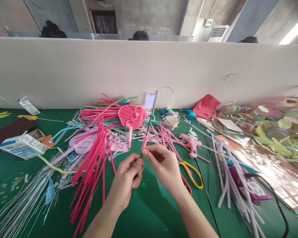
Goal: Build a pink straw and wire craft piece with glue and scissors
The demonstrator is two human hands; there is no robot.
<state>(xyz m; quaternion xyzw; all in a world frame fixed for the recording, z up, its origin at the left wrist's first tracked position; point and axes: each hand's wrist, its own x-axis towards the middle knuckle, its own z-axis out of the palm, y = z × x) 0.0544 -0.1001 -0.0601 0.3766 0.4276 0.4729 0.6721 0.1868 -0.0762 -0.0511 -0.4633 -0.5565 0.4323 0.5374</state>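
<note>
My left hand point(128, 177) and my right hand point(164, 165) meet above the green table point(149, 211), both pinched on a thin dark green wire stem point(147, 132) that rises towards the back. A small pink pipe-cleaner piece point(144, 142) sits at the stem just above my right fingertips. A pink heart-shaped fan made of pipe cleaners point(132, 116) lies right behind the hands. A loose bundle of pink pipe cleaners point(94, 158) spreads out to the left of my left hand.
A pink glue gun point(192, 144) and yellow-handled scissors point(194, 175) lie to the right, with a black cable beside them. White pipe cleaners point(225, 172), coloured paper scraps point(275, 129), a small cup point(172, 121) and white boxes point(23, 146) crowd the table. A white partition point(149, 69) closes the back.
</note>
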